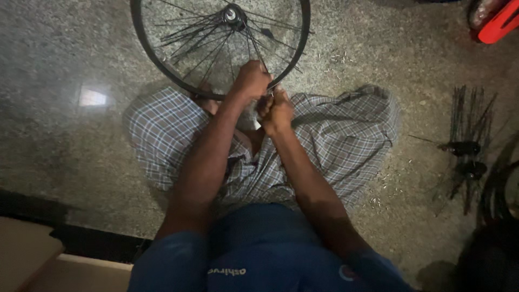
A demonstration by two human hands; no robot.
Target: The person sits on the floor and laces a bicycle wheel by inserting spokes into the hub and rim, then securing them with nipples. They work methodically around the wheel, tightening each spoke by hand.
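seated on a speckled grey stone floor (70,157), polished enough to throw back a pale patch of light far off to the left of the left hand. legs crossed under a blue-and-white checked cloth (335,135), spread out below both hands.

left hand (251,80) closed in a fist at the lower edge of a bicycle wheel (162,65), right on the black rim where the spokes come down; exactly what sits inside the fist cannot be told. right hand (275,111) just beside it, a little nearer the body, fingers curled tight around something small and metallic at the rim; too blurred to name. the two hands almost touching.

wheel directly ahead of the hands, its lower rim near the knees, its upper part cut off by the picture's edge. silver hub (233,13) beyond the left hand, thin dark spokes fanning from it towards the rim.

well off to the right of the right hand, a bundle of loose spokes (469,116) lying on the floor, with dark small parts beside it. farther beyond, up at the corner, a red object (500,24), only partly seen. small pale shavings scattered on the floor near the cloth's right edge.

behind the left arm, at the lower left, a dark strip and a beige step or ledge (32,254). dim light all around, brightest on the floor near the wheel.
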